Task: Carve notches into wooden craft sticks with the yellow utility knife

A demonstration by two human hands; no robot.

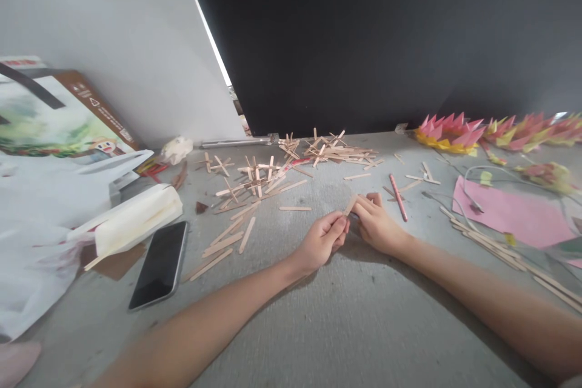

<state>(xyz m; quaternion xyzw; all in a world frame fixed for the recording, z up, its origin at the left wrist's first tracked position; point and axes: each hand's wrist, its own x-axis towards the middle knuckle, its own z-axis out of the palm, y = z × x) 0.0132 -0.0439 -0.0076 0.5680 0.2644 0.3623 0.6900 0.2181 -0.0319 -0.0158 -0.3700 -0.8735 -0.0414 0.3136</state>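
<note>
My left hand point(324, 241) is closed on a small wooden craft stick point(350, 204) near the middle of the grey table. Close beside it, my right hand point(373, 222) has its fingers bent and pressed round the upper part of the same stick. Beyond my hands lies a heap of wooden sticks point(259, 179), some of them crossed into star shapes. One loose stick point(295, 208) lies flat to the left of my hands. A red patterned pen point(398, 197) rests behind my right hand.
At the left are a black phone point(159, 264), a cream-coloured packet point(139, 218) and a white plastic bag point(40, 236). Pink paper point(509, 212), a white cable, long sticks point(482, 239) and pink-yellow paper crowns point(450, 133) lie at the right.
</note>
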